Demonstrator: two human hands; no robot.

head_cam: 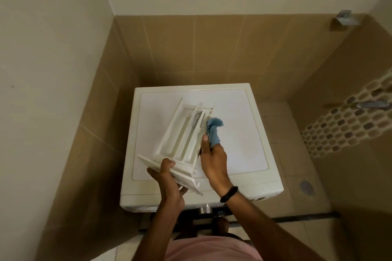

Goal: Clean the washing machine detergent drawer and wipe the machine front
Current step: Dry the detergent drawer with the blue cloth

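Observation:
The white detergent drawer (pixel 184 131) is out of the machine and held above the top of the white washing machine (pixel 244 133), its compartments facing up and its front panel toward me. My left hand (pixel 167 178) grips the drawer by its front panel. My right hand (pixel 213 160) holds a blue cloth (pixel 213 128) against the drawer's right side wall, the thumb resting on the drawer's edge. A black band sits on my right wrist.
The machine stands in a corner between tan tiled walls (pixel 191 48). To the right is tiled floor with a round drain (pixel 306 186). A metal tap handle (pixel 373 104) and a metal fitting (pixel 344 18) stick out from the right wall.

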